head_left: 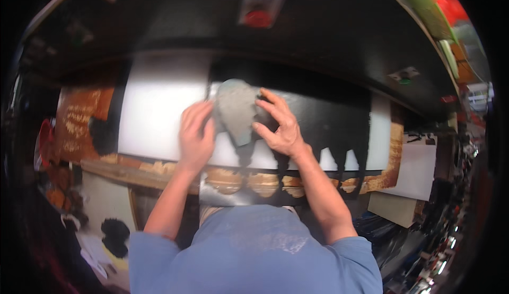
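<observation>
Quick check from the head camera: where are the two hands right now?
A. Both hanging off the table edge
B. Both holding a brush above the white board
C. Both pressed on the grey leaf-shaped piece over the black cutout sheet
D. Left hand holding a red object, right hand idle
C. The left hand lies flat at the left edge of the grey leaf-shaped piece, and the right hand presses its right side, over the black cutout sheet.

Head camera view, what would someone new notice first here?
Two bare hands meet at the middle: the left hand lies flat and the right hand spreads its fingers, both pressing a grey pointed sheet. It lies on a white board beside a black cutout, on a paint-stained wooden table.
</observation>
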{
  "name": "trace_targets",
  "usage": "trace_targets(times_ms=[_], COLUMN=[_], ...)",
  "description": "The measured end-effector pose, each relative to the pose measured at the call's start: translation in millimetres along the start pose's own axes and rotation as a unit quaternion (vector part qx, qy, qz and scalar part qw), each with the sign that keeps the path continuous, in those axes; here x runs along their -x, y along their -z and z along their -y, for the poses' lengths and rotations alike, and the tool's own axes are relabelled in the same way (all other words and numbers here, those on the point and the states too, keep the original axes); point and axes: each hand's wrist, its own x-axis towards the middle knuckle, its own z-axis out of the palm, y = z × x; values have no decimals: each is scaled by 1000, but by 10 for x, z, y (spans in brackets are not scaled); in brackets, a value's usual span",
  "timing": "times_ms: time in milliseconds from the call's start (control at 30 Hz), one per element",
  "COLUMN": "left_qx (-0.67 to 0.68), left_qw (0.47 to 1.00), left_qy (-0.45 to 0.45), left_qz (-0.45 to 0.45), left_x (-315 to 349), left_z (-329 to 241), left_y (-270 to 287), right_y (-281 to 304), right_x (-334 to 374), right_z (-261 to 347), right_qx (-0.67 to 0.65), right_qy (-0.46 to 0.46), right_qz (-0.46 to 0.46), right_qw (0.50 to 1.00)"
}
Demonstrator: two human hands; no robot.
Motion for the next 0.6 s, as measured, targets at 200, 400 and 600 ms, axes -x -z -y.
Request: trace_targets(times_ms=[200, 400, 600], left_qx=[109, -63, -105], left_qw=[991, 983, 981], left_qy=[-27, -171, -162], left_qz=[74, 14, -19], left_x=[942, 1195, 1197], left_z=[-361, -98, -101], left_y=[398, 29, -25], right_y=[761, 1924, 2277], right_x=[412, 583, 895], right_z=[-8, -167, -333], right_qx=[-65, 7, 19], right_qy=[-62, -44, -8], right_qz=[-296, -561, -511], right_qw=[951, 826, 859])
